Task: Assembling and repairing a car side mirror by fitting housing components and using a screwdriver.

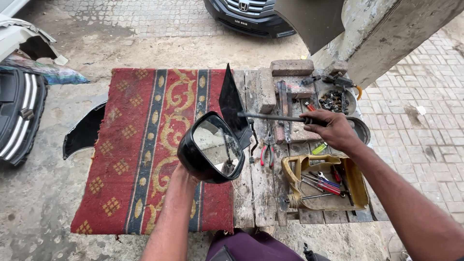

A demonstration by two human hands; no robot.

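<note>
My left hand point(181, 174) holds a black car side mirror point(211, 146) from below, glass facing up toward me, above a wooden bench point(256, 188). My right hand point(331, 128) grips the handle end of a long dark screwdriver point(273, 117) that runs leftward to the mirror's black triangular mounting base point(231, 104). A short cable with a plug point(252, 145) dangles from the mirror.
A red patterned rug point(145, 145) covers the bench's left part. Bricks point(291, 67), red-handled pliers point(267, 153), a cut yellow canister of screwdrivers point(324, 183) and a bowl of small parts point(334, 100) lie to the right. Car bumpers point(19, 116) lie left; a dark car point(246, 17) stands ahead.
</note>
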